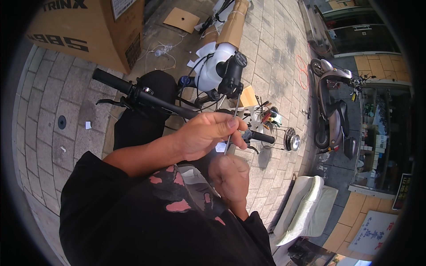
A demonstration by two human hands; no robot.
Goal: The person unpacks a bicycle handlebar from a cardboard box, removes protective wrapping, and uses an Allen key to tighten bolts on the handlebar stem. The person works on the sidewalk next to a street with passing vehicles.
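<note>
My left hand pinches the shaft of a long, thin metal hex key between thumb and fingers. Below it, my right hand is closed in a fist round the key's lower end. The key's upper end reaches the clamp of a black bicycle stem; whether it sits in a bolt cannot be made out. A black handlebar with grips and brake levers runs under my left hand, which hides its middle. White foam wrap covers part of the bicycle behind the stem.
A large cardboard box stands at the far left. Tools and small parts lie right of the bicycle, near a round metal part. A scooter is parked by the shopfront. Silvery padding lies at the lower right.
</note>
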